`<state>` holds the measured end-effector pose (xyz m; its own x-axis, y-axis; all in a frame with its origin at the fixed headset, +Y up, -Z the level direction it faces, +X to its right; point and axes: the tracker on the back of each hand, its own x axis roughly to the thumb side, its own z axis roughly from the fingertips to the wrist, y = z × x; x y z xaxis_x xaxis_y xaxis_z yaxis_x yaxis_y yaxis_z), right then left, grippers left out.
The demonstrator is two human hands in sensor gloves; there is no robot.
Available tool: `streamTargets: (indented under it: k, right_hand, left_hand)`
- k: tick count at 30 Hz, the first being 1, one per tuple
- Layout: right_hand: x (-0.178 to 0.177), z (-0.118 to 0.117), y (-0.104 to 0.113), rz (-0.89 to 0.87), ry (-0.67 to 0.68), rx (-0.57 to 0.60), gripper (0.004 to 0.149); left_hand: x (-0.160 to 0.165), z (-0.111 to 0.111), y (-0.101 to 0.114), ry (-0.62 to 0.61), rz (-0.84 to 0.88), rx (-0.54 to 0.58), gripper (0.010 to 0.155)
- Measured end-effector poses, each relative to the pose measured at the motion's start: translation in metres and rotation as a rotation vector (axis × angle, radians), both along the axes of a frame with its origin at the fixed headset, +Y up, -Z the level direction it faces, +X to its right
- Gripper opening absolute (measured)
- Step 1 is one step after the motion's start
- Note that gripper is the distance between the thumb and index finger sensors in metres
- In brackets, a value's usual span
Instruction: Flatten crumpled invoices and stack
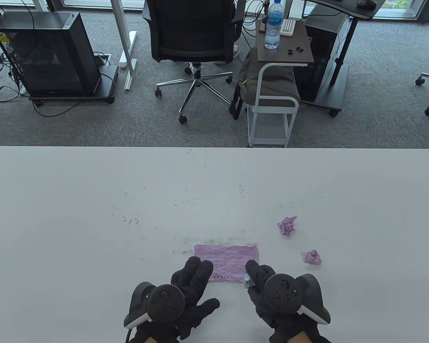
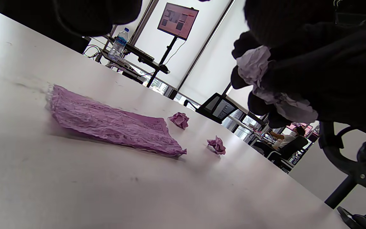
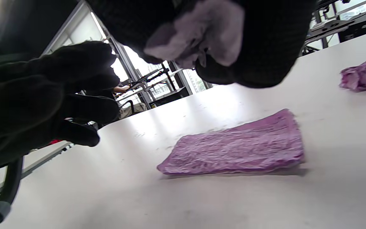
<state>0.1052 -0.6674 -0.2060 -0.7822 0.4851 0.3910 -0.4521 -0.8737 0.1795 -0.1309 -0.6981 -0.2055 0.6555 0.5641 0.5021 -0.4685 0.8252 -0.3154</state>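
Pink paper throughout: one flattened invoice (image 1: pixel 227 262) lies face up on the tabletop (image 1: pixel 93 214) close to the near edge, about midway along it, long side parallel to that edge. We read it as the base of the stack, laid squarely in front of us so later sheets can be dropped on it without a reach. It keeps fine wrinkles, and in the left wrist view its near corner lifts slightly off the surface. Our right hand (image 1: pixel 271 289) hovers just beside the sheet's near right corner with its fingers (image 3: pixel 265 41) curled round a paler crumpled invoice (image 2: pixel 256 68); both wrist views show the wad gripped inside the glove, raised off the tabletop. Holding it above the sheet suits the next step as we judge it: teasing the ball open, with the stack as the landing place. Our left hand (image 1: pixel 189 286) is held near the sheet's near left corner, its fingers extended and relaxed, grasping nothing; whether the tips touch the paper we cannot tell. It seems placed either to steady the sheet or to meet the wad. Two more crumpled balls wait toward the right: one (image 1: pixel 287 225) farther from the near edge, the other (image 1: pixel 312 257) just right of the sheet, both apart from it.
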Motion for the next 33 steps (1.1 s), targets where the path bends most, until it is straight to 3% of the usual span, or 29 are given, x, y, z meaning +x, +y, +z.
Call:
streamTargets:
  k: [9,15,20,24,27,31,33]
  right_hand:
    - [-0.006,0.007,-0.017,-0.197,0.17,0.005,0.075]
    - [-0.018,0.018,-0.015,-0.187,0.202,0.151,0.079]
    - [-0.021,0.023,-0.01,-0.132,0.177,0.208,0.077]
    - [-0.007,0.014,-0.014,-0.237,0.111,0.128,0.053]
    - [0.003,0.009,-0.018,-0.293,0.098,0.067,0.044]
    - [0.013,0.003,-0.019,-0.321,0.065,0.025,0.043]
    - [0.016,0.001,-0.022,-0.275,0.098,-0.084,0.046]
  left_hand:
    - [0.011,0.009,0.006,-0.055,0.11,-0.088,0.073]
    - [0.019,0.012,-0.002,-0.035,0.222,-0.18,0.086]
    - [0.013,0.006,-0.005,0.012,0.316,-0.164,0.059]
    - [0.006,0.003,-0.007,0.017,0.366,-0.172,0.054]
    - [0.005,0.002,-0.007,0.023,0.395,-0.184,0.051]
    - [0.001,0.002,-0.003,0.055,0.327,-0.11,0.047]
    - [0.001,0.002,-0.003,0.066,0.304,-0.091,0.048]
